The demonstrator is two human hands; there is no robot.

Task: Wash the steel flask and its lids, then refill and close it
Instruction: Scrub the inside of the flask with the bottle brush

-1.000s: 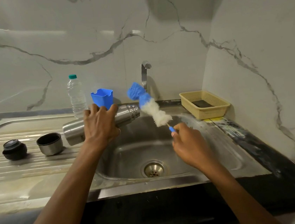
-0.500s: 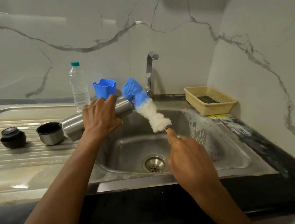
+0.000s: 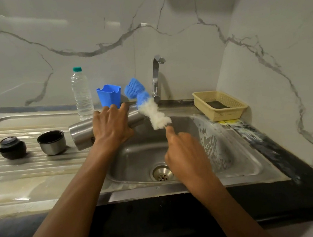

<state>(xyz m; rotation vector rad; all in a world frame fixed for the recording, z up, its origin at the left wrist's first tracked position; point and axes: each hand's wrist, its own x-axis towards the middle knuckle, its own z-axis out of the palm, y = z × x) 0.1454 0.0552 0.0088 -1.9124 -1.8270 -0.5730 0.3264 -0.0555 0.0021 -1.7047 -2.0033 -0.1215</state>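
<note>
My left hand point(image 3: 111, 126) grips the steel flask point(image 3: 81, 133), held on its side over the sink's left rim with its mouth pointing right. My right hand point(image 3: 185, 154) holds the thin handle of a bottle brush point(image 3: 147, 104) with a blue tip and white bristles. The brush stands slanted just at the flask's mouth, which it hides. On the draining board to the left sit the steel cup lid point(image 3: 51, 143), open side up, and the black stopper lid point(image 3: 12, 148).
The steel sink point(image 3: 137, 159) has a drain point(image 3: 162, 173) below my right hand and soap foam on its right wall. A tap point(image 3: 156, 75) rises behind it. A water bottle point(image 3: 81, 93), a blue cup point(image 3: 109, 96) and a beige basket point(image 3: 219, 104) stand along the back.
My right hand has drawn nearer to me and to the left, and the brush now stands against the flask's mouth. The flask has stayed in my left hand, hardly moved.
</note>
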